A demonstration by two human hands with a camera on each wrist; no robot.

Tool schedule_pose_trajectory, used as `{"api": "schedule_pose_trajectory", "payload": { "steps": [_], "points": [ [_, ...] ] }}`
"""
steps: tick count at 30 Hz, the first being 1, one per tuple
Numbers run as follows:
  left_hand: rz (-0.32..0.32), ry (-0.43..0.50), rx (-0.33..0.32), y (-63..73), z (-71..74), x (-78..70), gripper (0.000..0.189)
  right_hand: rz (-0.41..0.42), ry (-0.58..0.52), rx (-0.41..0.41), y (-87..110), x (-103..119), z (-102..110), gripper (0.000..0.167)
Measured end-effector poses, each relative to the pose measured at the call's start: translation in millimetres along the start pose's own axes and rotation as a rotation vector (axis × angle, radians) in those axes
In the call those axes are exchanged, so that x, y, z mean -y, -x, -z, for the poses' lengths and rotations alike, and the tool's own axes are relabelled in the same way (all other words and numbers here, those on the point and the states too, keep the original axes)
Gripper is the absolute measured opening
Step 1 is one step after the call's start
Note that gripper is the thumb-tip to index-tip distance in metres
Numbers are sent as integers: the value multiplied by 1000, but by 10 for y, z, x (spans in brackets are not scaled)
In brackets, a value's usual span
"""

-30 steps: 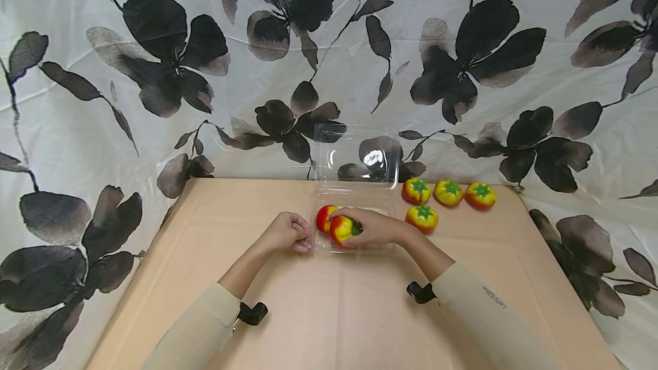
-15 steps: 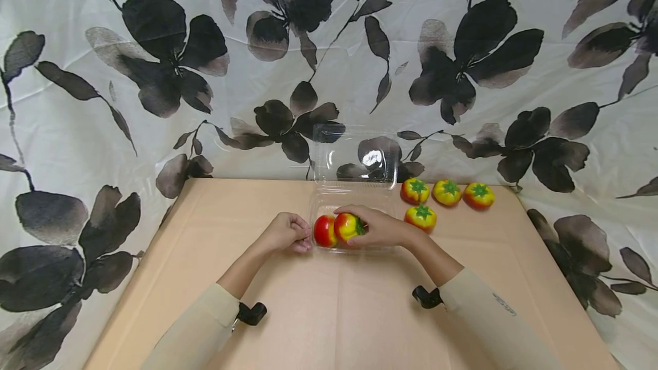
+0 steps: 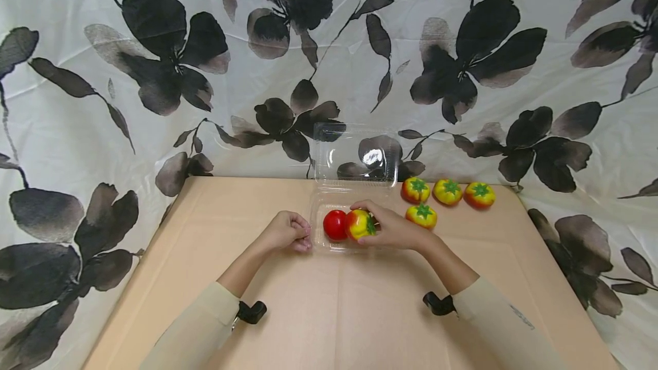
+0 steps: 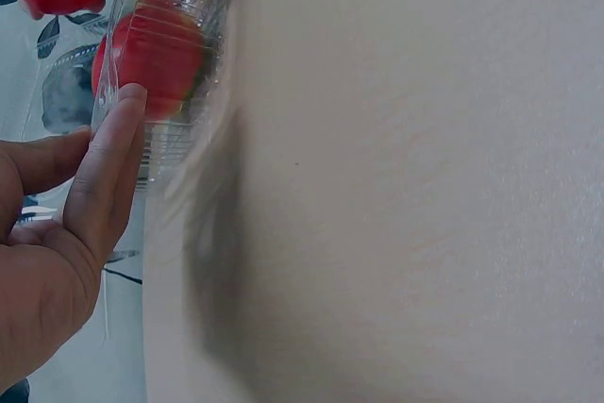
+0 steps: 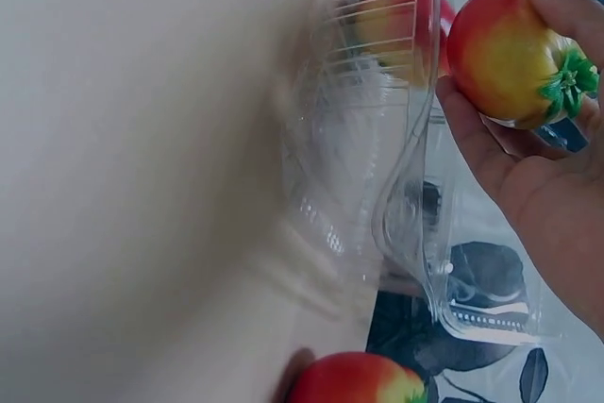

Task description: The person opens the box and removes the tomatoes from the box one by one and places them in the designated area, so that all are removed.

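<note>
A clear plastic clamshell container (image 3: 380, 247) stands at the back of the table, its lid (image 3: 354, 156) raised open. The left hand (image 3: 288, 233) pinches the container's left rim between thumb and fingers, as the left wrist view shows. A red tomato (image 3: 335, 225) lies in the base, its smooth red side facing up. The right hand (image 3: 393, 226) grips a red-and-yellow tomato (image 3: 358, 224) over the base, right beside the red one. This tomato's green calyx points toward the palm; in the right wrist view it is above the rim.
Right of the container sit several more red-and-yellow tomatoes with green calyxes, including a near one (image 3: 421, 216) and a far-right one (image 3: 480, 195). They rest on the peach-coloured tabletop (image 3: 308, 313). Behind it hangs a floral cloth (image 3: 370, 67).
The right hand and its tomato have moved rightward over the base. The red tomato in the container has shifted forward, then right. The left hand has stayed at the rim.
</note>
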State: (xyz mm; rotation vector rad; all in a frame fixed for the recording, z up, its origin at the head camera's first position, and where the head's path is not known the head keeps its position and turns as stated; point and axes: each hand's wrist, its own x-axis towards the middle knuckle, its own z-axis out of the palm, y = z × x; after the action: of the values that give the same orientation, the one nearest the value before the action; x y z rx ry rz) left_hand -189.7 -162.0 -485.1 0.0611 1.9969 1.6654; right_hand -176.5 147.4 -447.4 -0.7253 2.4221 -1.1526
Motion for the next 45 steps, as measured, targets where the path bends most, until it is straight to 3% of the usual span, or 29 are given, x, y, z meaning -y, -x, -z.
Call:
{"api": "schedule_pose_trajectory", "payload": {
  "steps": [14,19,30,45],
  "points": [
    [12,9,-11,21,-29,-29,5,-32,-39,-119,300,-60,170,72],
    [18,9,-5,18,-26,-26,8,-86,-31,-154,423,-89,270,74],
    [16,2,-17,34,-33,-14,7,-125,38,-208,669,-265,515,79],
    [16,-17,-23,22,-19,-29,5,-189,111,-290,1015,-516,809,73]
  ]
}}
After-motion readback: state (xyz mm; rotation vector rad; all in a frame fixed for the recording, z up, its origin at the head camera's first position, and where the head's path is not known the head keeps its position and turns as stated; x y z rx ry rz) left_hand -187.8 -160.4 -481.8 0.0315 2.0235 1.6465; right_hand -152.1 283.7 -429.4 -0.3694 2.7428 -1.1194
